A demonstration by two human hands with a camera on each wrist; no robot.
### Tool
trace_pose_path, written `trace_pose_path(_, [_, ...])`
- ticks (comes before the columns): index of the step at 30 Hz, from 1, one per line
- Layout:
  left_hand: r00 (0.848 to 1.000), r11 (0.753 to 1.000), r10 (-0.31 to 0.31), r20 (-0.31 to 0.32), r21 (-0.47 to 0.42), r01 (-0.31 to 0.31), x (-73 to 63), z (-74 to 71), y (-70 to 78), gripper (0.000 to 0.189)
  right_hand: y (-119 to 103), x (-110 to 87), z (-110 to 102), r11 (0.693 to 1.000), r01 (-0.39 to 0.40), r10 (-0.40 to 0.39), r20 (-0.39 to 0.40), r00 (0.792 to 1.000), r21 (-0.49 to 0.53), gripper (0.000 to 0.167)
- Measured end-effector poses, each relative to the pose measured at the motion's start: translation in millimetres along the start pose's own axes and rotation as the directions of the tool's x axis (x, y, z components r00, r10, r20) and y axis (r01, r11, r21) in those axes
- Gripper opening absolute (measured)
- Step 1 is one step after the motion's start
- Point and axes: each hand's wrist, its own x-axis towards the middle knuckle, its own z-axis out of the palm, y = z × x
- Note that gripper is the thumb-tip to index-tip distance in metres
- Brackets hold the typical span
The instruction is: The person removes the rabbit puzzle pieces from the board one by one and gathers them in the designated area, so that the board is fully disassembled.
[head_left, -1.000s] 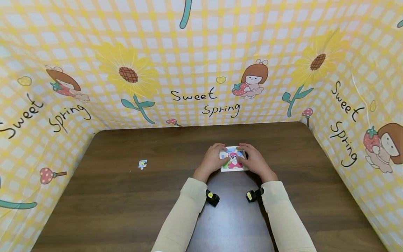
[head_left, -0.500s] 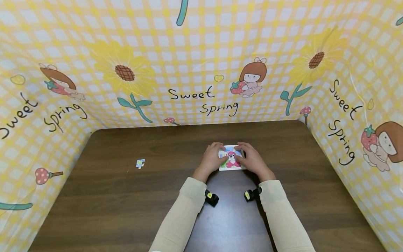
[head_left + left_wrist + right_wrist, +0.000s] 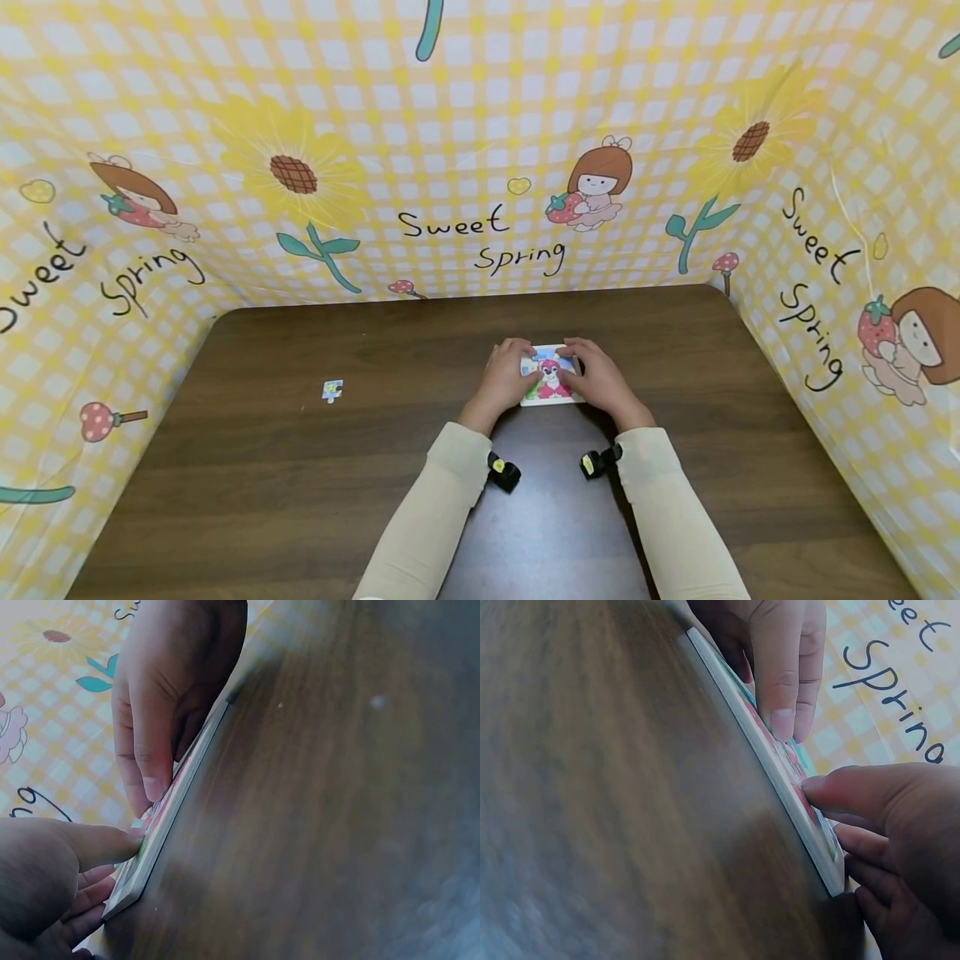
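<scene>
A small white-framed jigsaw puzzle (image 3: pixel 551 392) with a pink cartoon animal lies flat on the table. My left hand (image 3: pixel 501 382) holds its left side, thumb on the picture and the other fingers about the edge. On the opposite side my right hand (image 3: pixel 606 387) grips it the same way. In the left wrist view the puzzle's pale rim (image 3: pixel 171 817) shows edge-on, with both thumbs touching its top. The right wrist view shows the right thumb (image 3: pixel 832 787) pressing the picture. Parts of the picture are hidden under the hands. A loose puzzle piece (image 3: pixel 332 389) lies apart, to the left.
The dark wooden table (image 3: pixel 247 475) ends at yellow checked cloth walls (image 3: pixel 450 150) at the back and both sides. Black wrist cameras (image 3: pixel 505 472) sit at both cuffs, just above the table.
The head view has shifted slightly, so everything sits a little further left. Both hands stay on the puzzle with almost no visible movement, and the loose piece lies where it was.
</scene>
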Motion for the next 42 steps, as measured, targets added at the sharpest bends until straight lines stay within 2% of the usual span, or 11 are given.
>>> trace_pose_path(5, [1.000, 1.000, 0.010, -0.022, 0.000, -0.010, 2.1, 1.2, -2.5, 0.023, 0.9, 0.5, -0.3, 1.000, -0.004, 0.004, -0.003, 1.000, -0.003, 0.038])
trace_pose_path(16, [0.995, 1.000, -0.024, -0.100, -0.009, 0.023, 5.7, 2.3, -3.5, 0.010, 1.3, 0.0, 1.1, 1.000, -0.003, 0.003, 0.007, 1.000, 0.005, 0.041])
trace_pose_path(29, [0.993, 0.999, -0.046, -0.109, -0.014, 0.045, 8.1, 3.8, -4.0, 0.009, 2.0, -0.1, 0.2, 1.000, -0.008, 0.008, 0.006, 1.000, 0.014, 0.041])
trace_pose_path(42, [0.991, 0.999, -0.037, -0.127, -0.003, 0.037, 7.1, 4.9, -4.7, 0.010, 0.3, 0.5, 0.3, 1.000, -0.028, 0.028, 0.009, 1.000, 0.004, 0.043])
